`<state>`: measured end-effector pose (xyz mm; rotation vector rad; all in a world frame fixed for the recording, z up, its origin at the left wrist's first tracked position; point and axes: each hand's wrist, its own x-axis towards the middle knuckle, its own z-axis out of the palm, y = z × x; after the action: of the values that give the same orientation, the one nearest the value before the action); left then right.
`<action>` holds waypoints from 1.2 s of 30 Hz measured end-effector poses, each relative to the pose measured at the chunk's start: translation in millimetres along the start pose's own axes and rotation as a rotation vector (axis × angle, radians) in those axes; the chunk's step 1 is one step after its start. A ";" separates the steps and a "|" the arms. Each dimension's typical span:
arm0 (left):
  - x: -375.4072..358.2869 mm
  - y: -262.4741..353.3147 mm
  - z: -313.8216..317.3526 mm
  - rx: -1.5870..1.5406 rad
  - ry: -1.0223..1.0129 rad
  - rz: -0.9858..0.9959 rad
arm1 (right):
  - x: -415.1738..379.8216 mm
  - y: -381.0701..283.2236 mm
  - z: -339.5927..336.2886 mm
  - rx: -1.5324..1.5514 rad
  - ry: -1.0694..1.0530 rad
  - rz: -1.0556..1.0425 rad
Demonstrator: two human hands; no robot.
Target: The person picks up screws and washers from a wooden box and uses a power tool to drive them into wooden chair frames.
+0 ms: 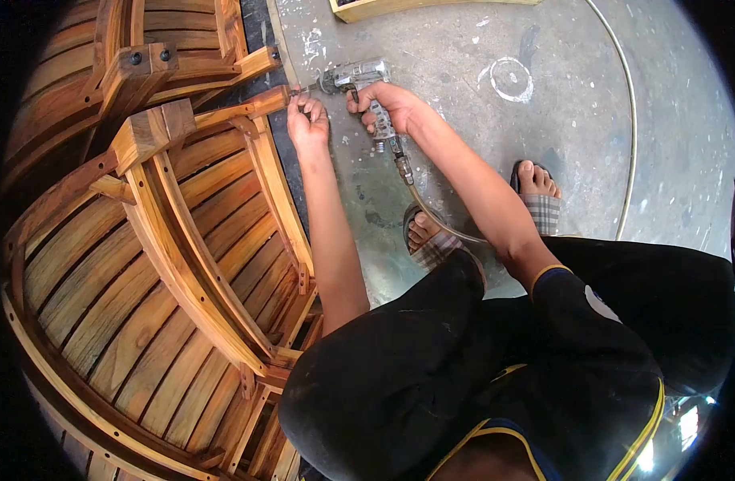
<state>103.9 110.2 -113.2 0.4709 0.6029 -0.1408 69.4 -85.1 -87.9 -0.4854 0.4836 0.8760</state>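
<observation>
My right hand [387, 108] is wrapped round the grip of a pistol-shaped air drill [359, 74], its nose pointing left. A hose fitting hangs from the bottom of the drill's handle. Just ahead of the nose, my left hand [308, 124] is closed, its fingertips pinched at the drill's bit against the end of a wooden rail [270, 101]. Whatever small piece lies between those fingertips is too small to make out. The rail belongs to a slatted wooden chair [187, 280] lying tipped over at my left.
Behind it, a second slatted wooden piece [135, 60] shows bolt heads at its corner. A pale air hose [630, 120] curves across the grey concrete floor [456, 72]. A wooden box [432, 10] stands at the top edge. My sandalled feet are below the drill.
</observation>
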 end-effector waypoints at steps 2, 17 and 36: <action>1.1 -0.1 -3.5 -0.007 -0.004 -0.002 | -0.2 0.2 -0.2 0.006 -0.001 0.009; -0.9 2.7 2.9 0.019 0.024 -0.021 | -0.9 -2.1 1.7 -0.008 -0.018 0.012; -57.7 -7.6 -11.2 0.091 0.201 -0.007 | 2.8 -4.5 1.0 0.014 -0.013 0.037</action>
<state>49.0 108.2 -90.9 0.5751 0.7977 -0.1284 74.8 -85.3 -87.8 -0.4588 0.4880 0.9102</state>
